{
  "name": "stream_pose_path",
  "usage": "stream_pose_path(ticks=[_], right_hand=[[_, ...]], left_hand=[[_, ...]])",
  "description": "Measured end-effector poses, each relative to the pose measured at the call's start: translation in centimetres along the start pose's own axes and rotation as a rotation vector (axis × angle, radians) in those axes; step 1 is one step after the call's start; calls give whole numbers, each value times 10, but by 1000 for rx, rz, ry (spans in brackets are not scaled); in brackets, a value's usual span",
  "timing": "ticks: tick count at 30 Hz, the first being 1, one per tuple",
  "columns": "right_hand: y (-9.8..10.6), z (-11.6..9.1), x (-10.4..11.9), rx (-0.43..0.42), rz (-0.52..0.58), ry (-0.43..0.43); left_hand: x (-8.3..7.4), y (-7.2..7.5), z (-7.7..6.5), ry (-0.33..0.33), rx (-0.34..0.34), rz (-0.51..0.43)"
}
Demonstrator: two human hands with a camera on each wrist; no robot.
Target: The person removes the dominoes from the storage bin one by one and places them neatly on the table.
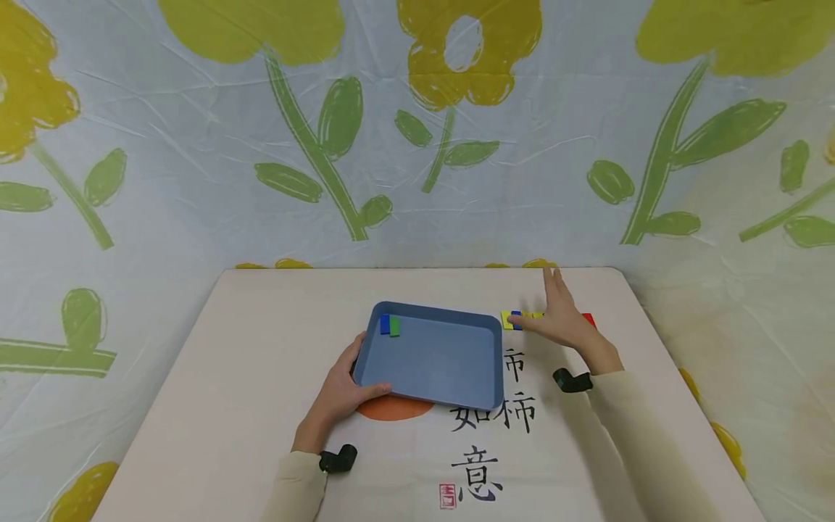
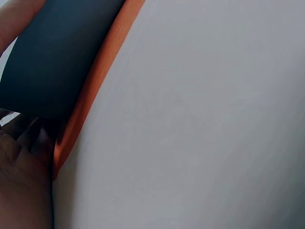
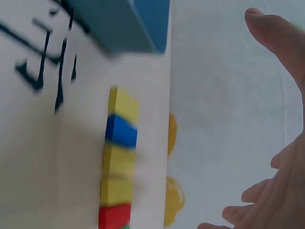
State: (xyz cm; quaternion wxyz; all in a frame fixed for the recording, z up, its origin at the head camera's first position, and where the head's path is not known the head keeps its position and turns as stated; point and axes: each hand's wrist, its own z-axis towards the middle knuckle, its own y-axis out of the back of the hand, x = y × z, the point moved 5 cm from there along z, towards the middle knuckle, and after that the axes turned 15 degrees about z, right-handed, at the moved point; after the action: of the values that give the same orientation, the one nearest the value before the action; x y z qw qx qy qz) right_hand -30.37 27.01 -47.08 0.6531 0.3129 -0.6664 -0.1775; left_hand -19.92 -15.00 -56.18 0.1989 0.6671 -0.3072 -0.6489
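Note:
My left hand (image 1: 341, 388) grips the left side of a blue-grey tray (image 1: 443, 366), its thumb over the near rim. Part of the tray's dark outer side (image 2: 47, 62) shows in the left wrist view, tipped up off the table there. Inside the tray's far left corner lie a blue block (image 1: 385, 324) and a green block (image 1: 394, 328), side by side. My right hand (image 1: 562, 317) holds nothing, fingers spread, above a row of blocks. In the right wrist view that row has a yellow block (image 3: 125, 106), a blue block (image 3: 121, 131), two more yellow ones, a red block (image 3: 114, 215) and a sliver of green.
A white cloth with black brush characters (image 1: 478, 475), a red seal (image 1: 446, 496) and an orange shape (image 1: 394, 408) covers the table's middle, partly under the tray. A flower-printed curtain (image 1: 522, 203) surrounds the back and sides of the pale table (image 1: 215, 406).

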Motion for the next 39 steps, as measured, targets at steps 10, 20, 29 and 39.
stream_pose_path(ticks=[10,20,29,39], right_hand=[[-62,3,51,98,72,115],[-116,8,80,186,213,230],[-153,13,90,310,229,257],[-185,25,94,389,175,228]], left_hand=[[4,-1,0,-32,-20,-6],[4,0,0,-34,-25,-3],[2,-1,0,-35,-18,-13],[0,0,1,-42,-20,-2]])
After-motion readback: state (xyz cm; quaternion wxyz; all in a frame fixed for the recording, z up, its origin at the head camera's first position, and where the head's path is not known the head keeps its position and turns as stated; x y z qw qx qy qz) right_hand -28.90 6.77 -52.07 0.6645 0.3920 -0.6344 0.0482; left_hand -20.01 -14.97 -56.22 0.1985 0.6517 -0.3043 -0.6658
